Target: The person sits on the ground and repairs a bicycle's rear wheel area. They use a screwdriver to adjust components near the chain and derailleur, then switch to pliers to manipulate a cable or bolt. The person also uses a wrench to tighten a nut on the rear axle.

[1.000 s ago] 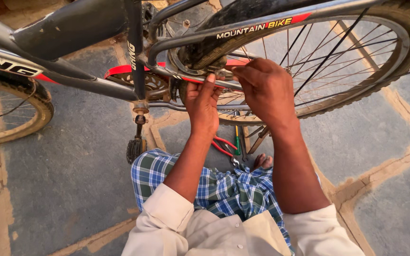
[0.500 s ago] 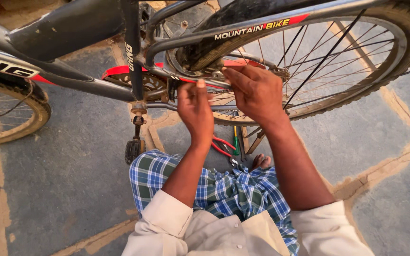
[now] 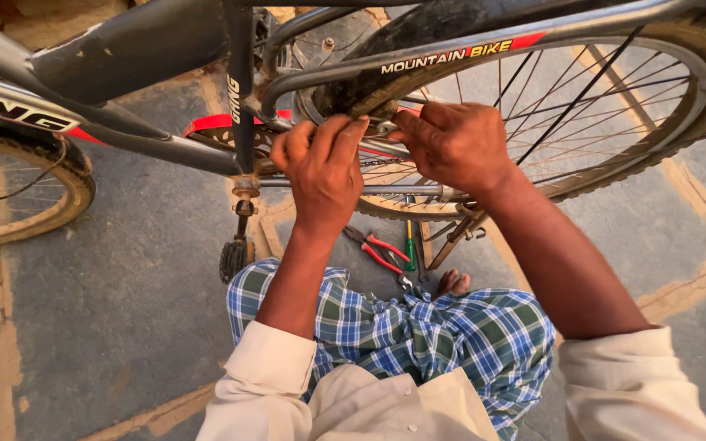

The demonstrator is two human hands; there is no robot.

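A grey bicycle frame [image 3: 132, 49] stands in front of me, its rear wheel [image 3: 684, 106] to the right. Both hands meet at a small metal fitting [image 3: 382, 127] under the black mudguard [image 3: 418, 33], just above the chain and the red chain guard [image 3: 214, 124]. My left hand [image 3: 324, 167] pinches the fitting from the left with fingers curled. My right hand [image 3: 451, 143] closes on it from the right. The fitting is mostly hidden by my fingers.
Red-handled pliers [image 3: 382, 249] and a green-handled screwdriver [image 3: 409, 245] lie on the grey stone floor below the hands, by my bare foot [image 3: 453, 282]. A pedal [image 3: 234, 257] hangs at left, the kickstand [image 3: 451, 238] slants down, and the front wheel [image 3: 34, 220] is far left.
Both hands stay at the same spot on the frame. My left fingers have lifted from the chain guard area up to the fitting, closer to the right hand.
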